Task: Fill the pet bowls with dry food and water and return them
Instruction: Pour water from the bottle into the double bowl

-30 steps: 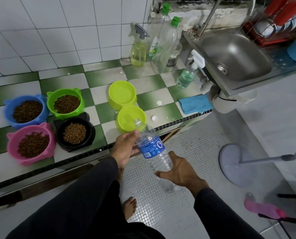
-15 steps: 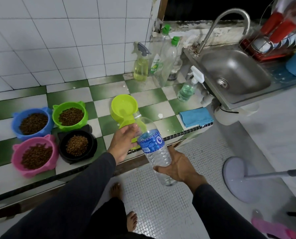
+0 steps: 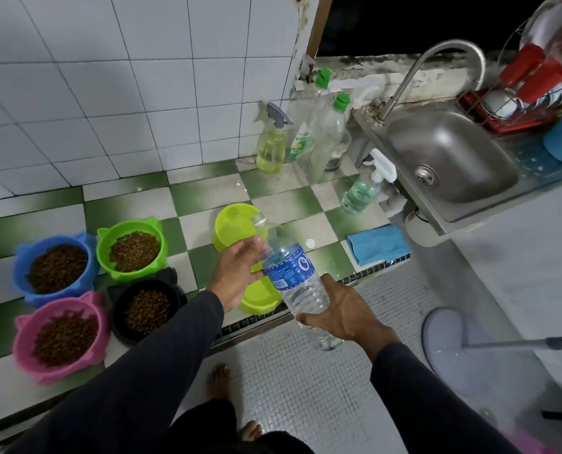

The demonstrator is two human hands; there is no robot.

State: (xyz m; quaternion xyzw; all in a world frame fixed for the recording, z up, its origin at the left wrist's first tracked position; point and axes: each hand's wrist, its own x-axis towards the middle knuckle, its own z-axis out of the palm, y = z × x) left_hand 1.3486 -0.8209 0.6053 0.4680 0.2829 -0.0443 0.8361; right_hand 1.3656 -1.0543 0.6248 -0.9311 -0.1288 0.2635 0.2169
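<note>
A clear water bottle (image 3: pixel 292 273) with a blue label and no cap is tilted, its mouth over the far lime bowl (image 3: pixel 233 226). My right hand (image 3: pixel 341 314) grips its lower half from the right. My left hand (image 3: pixel 237 268) rests against the bottle's upper part, fingers fairly straight. The near lime bowl (image 3: pixel 258 298) lies partly hidden under my left hand and the bottle. Bowls holding brown dry food stand at left: blue (image 3: pixel 55 267), green (image 3: pixel 130 250), pink (image 3: pixel 61 335) and black (image 3: pixel 147 311). A white bottle cap (image 3: pixel 310 243) lies on the tiles.
The bowls stand on a raised green-and-white tiled platform (image 3: pixel 201 194). Spray bottles (image 3: pixel 271 145) and tall bottles (image 3: pixel 318 132) stand by the wall. A steel sink (image 3: pixel 446 155) with tap is at right, a blue cloth (image 3: pixel 377 244) near the platform edge, a fan base (image 3: pixel 463 348) on the floor.
The bottle has risen and moved forward, from in front of the platform edge to over the lime bowls, with both hands following it. The camera view has tilted upward.
</note>
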